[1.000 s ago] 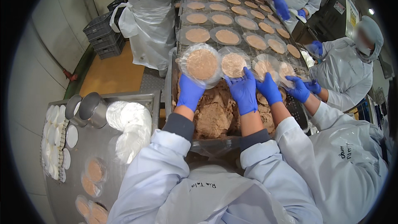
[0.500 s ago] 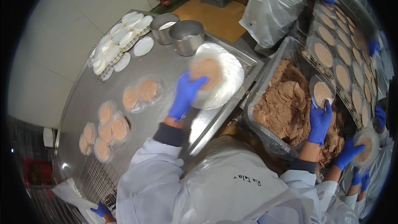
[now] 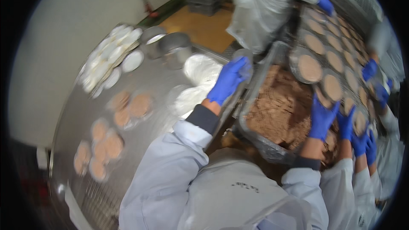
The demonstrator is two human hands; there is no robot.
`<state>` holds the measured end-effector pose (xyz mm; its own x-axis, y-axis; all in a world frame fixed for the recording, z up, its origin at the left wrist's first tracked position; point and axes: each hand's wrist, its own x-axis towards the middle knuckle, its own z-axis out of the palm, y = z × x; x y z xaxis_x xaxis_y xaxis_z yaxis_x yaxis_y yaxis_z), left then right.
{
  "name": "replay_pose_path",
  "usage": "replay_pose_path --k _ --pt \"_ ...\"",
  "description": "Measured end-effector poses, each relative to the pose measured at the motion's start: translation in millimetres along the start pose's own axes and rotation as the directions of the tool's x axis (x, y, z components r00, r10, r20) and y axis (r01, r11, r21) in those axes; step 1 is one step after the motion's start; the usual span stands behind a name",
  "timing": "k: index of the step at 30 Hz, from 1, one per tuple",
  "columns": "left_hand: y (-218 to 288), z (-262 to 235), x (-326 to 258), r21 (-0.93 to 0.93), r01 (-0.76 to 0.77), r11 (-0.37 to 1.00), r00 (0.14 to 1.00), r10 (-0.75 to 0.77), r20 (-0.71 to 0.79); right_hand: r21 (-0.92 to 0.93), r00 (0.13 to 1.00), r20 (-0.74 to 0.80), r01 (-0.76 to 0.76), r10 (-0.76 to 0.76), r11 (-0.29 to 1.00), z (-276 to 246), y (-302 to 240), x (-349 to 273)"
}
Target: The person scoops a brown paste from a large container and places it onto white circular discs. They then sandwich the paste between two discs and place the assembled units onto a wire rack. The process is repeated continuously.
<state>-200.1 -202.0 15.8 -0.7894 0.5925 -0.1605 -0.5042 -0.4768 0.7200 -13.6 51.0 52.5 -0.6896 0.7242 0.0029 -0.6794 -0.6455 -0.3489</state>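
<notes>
My left hand is raised over the right edge of the steel table, closed on a blurred, translucent disc that looks like clear film. Beneath and left of it lie shiny white film sheets. At the near edge of the wire rack, my right hand has its fingers around a flat round patty, partly hidden by the hand. Just beyond it lies another patty on film. A large lined tub of brown minced mass stands between my arms.
On the steel table lie several patties, two metal pots and a rack of white discs. Co-workers' gloved hands work close to my right. A person in a plastic apron stands beyond the tub.
My left hand has moved right, no longer with its patty; another patty lies in the table's nearer-middle group. My right hand has brought its patty to the rack edge. The view has shifted.
</notes>
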Motion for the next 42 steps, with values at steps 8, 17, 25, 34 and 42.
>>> replay_pose_path --k 8,17,25,34,42 --pt "-103 123 60 -0.098 0.086 0.992 0.946 -0.05 0.321 0.055 0.928 -0.374 0.031 -0.008 0.998 -3 3 29" --pt "-131 148 26 0.045 0.128 0.991 0.956 -0.135 0.259 0.016 0.984 -0.167 -0.063 0.065 0.998 50 -1 15" --pt "-123 71 44 -0.011 0.13 0.991 0.984 -0.128 0.122 -0.151 0.993 -0.105 0.041 -0.057 0.988 56 -18 29" --pt "-102 119 66 -0.442 0.288 0.849 0.902 -0.085 0.424 -0.033 0.997 -0.056 0.051 -0.052 0.998 4 -14 20" --pt "-82 139 29 -0.475 0.311 0.823 0.876 -0.054 0.48 -0.3 0.978 -0.095 0.149 -0.184 0.942 48 -21 -1"
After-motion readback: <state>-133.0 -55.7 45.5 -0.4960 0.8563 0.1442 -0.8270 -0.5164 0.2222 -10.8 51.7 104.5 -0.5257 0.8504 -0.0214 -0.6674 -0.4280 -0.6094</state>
